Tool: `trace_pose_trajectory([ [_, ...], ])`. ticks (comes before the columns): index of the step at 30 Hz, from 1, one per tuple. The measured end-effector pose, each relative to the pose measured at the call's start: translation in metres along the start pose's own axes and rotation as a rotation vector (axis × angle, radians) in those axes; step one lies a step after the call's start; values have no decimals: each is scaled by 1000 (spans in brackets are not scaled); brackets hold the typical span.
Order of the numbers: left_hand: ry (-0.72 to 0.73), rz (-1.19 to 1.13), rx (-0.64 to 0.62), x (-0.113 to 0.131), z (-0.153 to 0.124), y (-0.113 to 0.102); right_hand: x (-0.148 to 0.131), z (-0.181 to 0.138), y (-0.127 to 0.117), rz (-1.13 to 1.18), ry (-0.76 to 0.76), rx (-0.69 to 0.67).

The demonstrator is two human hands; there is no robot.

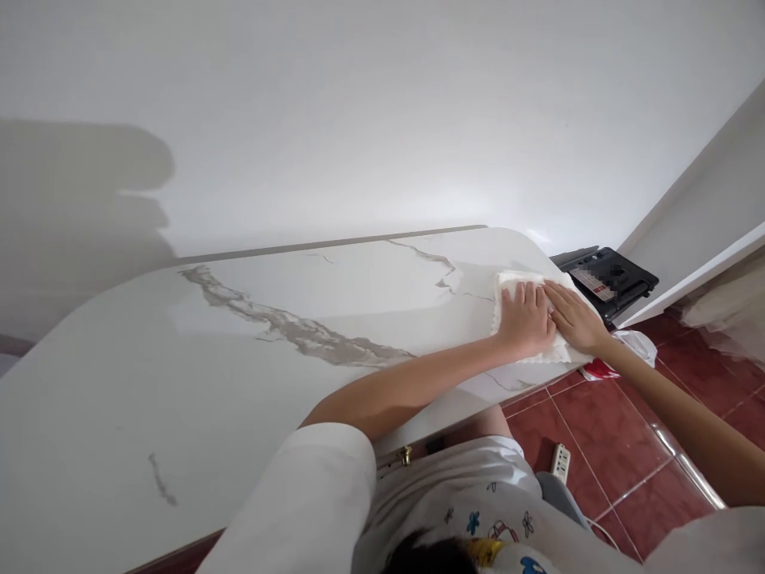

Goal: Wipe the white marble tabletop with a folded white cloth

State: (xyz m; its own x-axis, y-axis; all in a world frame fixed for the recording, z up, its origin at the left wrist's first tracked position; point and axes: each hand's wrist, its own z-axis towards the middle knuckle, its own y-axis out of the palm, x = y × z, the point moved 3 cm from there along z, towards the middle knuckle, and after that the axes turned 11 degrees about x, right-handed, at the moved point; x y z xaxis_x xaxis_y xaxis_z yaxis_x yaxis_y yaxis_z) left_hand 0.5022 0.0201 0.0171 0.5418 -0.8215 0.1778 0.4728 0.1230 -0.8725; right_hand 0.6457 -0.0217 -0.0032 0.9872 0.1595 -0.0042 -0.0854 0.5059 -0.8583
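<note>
A white cloth [507, 281] with a scalloped edge lies spread at the right end of a white marble-patterned tabletop [287, 430]. Flat on top of it rests my left hand [527, 320], fingers pointing toward the wall. My right hand [574, 319] also lies flat on the cloth, its fingertips meeting the left hand. Both hands press from above, with no fingers wrapped round the cloth. The part of the cloth beneath the palms is hidden. My left forearm crosses over the near side of the tabletop.
A white wall [358, 119] rises behind the table. Beyond its right end stands a black case-like object [621, 275]. Below, on red floor tiles [598, 446], are a white power strip [560, 462] and a red and white plastic bag [637, 347].
</note>
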Motion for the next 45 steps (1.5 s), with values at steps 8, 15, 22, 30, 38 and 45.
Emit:
trace_pose_trajectory([
  [8, 22, 3, -15, -1, -58, -31, -65, -23, -16, -58, 44, -57],
  [15, 2, 29, -70, -58, -115, -73, -166, 8, -17, -90, 81, -125],
  [22, -154, 58, -139, -136, -204, -131, -273, 58, -6, 231, -75, -272],
  [30, -604, 73, -37, -264, -334, -212, -456, 98, 22, 462, -223, -225],
  [38, -774, 42, 175, -332, -395, -269, -578, 142, 44, 652, -28, -316],
  [45, -858, 112, 213, -366, -376, -276, -590, 180, 75, 599, -205, -180],
])
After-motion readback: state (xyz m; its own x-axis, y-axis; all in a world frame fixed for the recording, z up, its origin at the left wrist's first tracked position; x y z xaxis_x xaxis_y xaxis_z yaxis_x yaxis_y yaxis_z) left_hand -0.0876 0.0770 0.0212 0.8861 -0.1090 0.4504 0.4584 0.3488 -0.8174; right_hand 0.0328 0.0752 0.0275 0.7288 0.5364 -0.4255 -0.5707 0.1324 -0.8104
